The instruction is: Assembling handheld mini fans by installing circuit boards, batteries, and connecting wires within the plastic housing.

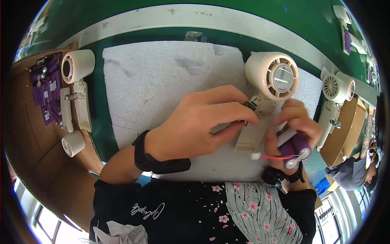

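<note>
A cream handheld fan (260, 71) lies on white foam sheeting, its round head away from me and its open handle shell (246, 140) toward me. My left hand (199, 122) is closed at the top of the handle, thumb and fingers pinching a small dark circuit board (250, 105). My right hand (298, 116) curls round a purple battery pack (298, 146), right of the handle. Red wires run left from the pack to a white connector (255, 156) hanging near the shell's lower end. The right fingertips are partly blurred.
At left, a cardboard box (44, 162) holds purple battery packs (46, 91), with fan parts (79, 67) along its edge. More fans (337, 89) lie at right beside another carton (345, 134). A pale metal strip (170, 18) crosses the green table. A person (351, 173) sits far right.
</note>
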### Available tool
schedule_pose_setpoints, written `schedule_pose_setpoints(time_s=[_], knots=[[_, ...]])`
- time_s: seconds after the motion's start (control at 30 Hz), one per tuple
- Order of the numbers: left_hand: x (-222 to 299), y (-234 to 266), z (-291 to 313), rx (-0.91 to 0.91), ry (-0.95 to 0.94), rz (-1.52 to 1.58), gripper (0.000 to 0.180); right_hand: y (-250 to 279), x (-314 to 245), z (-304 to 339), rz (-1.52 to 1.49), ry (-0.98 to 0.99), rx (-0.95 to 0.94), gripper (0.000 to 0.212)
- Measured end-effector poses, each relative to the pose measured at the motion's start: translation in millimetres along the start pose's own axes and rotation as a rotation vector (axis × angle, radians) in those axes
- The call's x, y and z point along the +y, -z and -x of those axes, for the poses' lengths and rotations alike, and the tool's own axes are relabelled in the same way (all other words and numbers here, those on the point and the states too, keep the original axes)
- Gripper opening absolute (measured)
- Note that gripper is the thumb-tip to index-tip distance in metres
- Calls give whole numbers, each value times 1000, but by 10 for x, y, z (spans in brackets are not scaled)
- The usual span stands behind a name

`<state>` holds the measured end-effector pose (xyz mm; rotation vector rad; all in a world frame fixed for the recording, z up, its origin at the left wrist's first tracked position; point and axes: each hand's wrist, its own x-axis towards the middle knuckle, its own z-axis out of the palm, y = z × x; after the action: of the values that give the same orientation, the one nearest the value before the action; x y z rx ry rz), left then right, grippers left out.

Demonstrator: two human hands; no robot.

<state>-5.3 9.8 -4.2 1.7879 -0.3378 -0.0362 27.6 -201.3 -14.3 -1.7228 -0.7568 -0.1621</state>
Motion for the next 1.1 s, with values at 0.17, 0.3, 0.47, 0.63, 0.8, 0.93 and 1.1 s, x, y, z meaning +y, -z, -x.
schedule_pose_setpoints(time_s=[0.17,0.3,0.47,0.63,0.8,0.93,1.1], knots=[[9,23,-6,-26,43,54,28,137,20,47,-71,-48,-16,64],[53,43,-21,-56,113,103,27,152,1,64,-91,-118,-59,60],[77,36,-29,-46,270,341,26,119,-4,73,-76,-111,19,50],[56,0,8,13,423,670,23,137,-56,-18,115,-70,-45,35],[49,23,11,9,482,766,22,115,-65,3,190,-106,-50,26],[27,-2,26,17,430,740,22,113,-101,-3,169,-104,-103,27],[66,-14,-2,-14,292,481,24,97,-78,-22,163,-25,-134,30]])
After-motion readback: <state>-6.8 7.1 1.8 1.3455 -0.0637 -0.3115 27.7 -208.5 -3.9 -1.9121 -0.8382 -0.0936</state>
